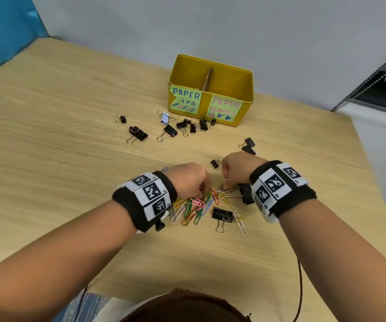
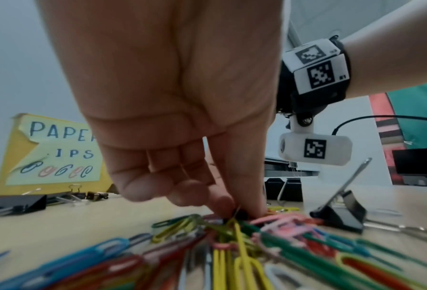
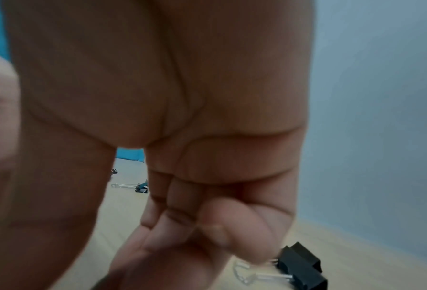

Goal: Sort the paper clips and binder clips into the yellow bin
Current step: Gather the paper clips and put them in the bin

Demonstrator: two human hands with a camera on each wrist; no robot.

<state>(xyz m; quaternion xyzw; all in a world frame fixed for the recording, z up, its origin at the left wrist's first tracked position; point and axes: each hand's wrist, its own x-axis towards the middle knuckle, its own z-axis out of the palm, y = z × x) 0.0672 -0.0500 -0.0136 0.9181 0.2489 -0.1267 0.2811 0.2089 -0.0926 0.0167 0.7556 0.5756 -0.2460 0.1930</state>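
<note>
The yellow bin (image 1: pixel 210 66) stands at the back of the table, split by a cardboard divider, with a "PAPER CLIPS" label (image 2: pixel 53 153) on its left half and "PAPER CLAMPS" on its right. A heap of coloured paper clips (image 1: pixel 194 208) (image 2: pixel 232 245) lies near me. My left hand (image 1: pixel 204 191) (image 2: pixel 237 211) pinches clips at the top of that heap with thumb and fingertips. My right hand (image 1: pixel 227 185) (image 3: pixel 182 245) has curled fingers, tips down beside the wire handle of a large black binder clip (image 1: pixel 245 194) (image 3: pixel 302 264). What it holds is hidden.
Several black binder clips (image 1: pixel 171 130) lie scattered in front of the bin, and one patterned white one (image 1: pixel 165 117). Others lie at the right (image 1: pixel 249 142) and near the heap (image 1: pixel 222 214), next to a silver paper clip (image 1: pixel 240 223). The table (image 1: pixel 48 159) ends at the right.
</note>
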